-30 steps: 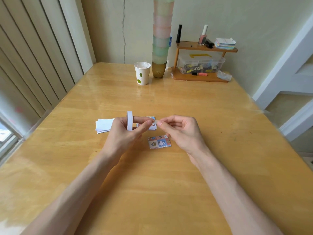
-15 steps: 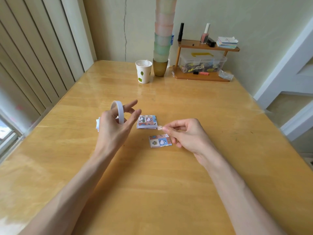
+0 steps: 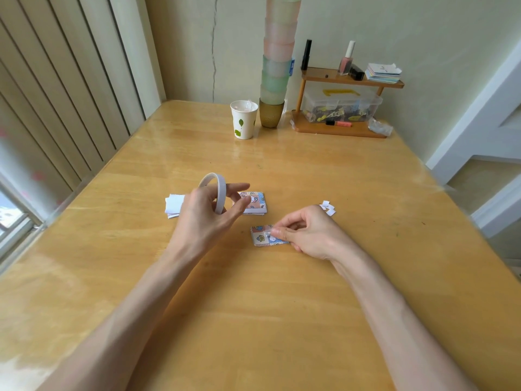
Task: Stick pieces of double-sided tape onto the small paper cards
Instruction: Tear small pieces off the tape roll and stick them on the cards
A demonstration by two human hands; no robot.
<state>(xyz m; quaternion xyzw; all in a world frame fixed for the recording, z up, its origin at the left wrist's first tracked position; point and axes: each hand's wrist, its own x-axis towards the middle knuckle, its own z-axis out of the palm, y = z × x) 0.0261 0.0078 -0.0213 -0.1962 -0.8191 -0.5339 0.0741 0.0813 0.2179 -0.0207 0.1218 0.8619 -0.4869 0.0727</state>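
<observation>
My left hand (image 3: 207, 213) holds a white roll of double-sided tape (image 3: 216, 190) raised above the table, fingers curled through the ring. My right hand (image 3: 307, 231) pinches a small piece of tape (image 3: 273, 230) and holds it down onto a single patterned paper card (image 3: 260, 237) lying flat on the table. Behind it sits a small stack of patterned cards (image 3: 255, 203), partly hidden by my left fingers. A stack of white papers (image 3: 174, 206) lies left of my left hand.
Several small white backing scraps (image 3: 327, 207) lie right of my right hand. At the table's far end stand a paper cup (image 3: 244, 119), a tall tower of stacked cups (image 3: 277, 63) and a wooden shelf (image 3: 341, 108) with a clear box. Vertical blinds hang on the left.
My hands pulled apart and a piece of tape came off the roll. My right hand brought it down onto the single card. The left hand drew back with the roll.
</observation>
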